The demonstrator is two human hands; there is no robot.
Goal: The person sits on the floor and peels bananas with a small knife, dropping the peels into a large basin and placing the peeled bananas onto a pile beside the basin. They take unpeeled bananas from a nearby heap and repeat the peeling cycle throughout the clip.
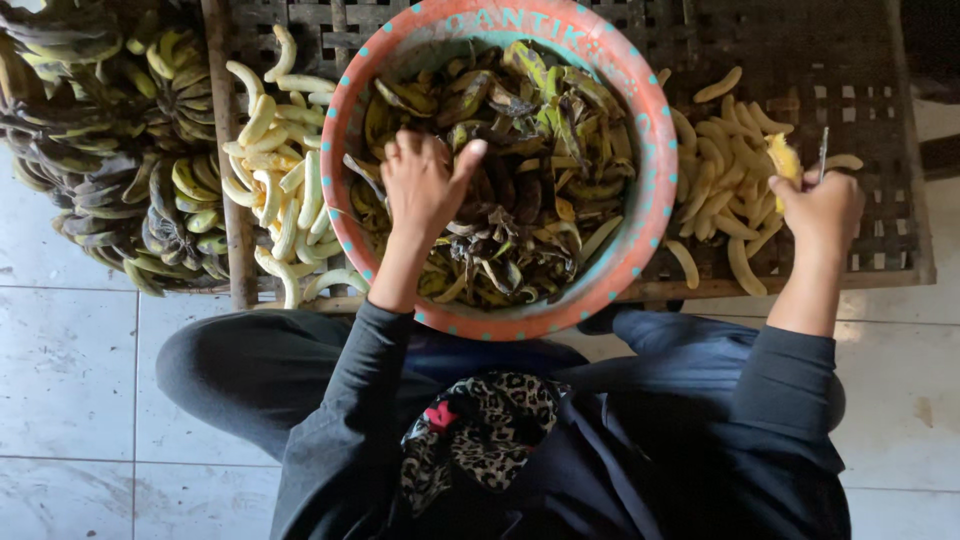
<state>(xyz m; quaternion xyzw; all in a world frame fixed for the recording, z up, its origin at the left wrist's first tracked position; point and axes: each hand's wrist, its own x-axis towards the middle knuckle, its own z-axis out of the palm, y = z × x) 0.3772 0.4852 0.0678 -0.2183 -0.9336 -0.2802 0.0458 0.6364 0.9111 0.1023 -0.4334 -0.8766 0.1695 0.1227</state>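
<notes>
The left hand spreads open over dark banana peels in the round orange plastic basin; the right hand grips a thin metal knife and a peeled yellow banana; keep the blade pointing away from fingers.

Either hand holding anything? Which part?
The right hand grips a peeled banana by its lower end, plus a thin knife by its handle. The left hand is in the basin of peels; its hold cannot be told.
</notes>
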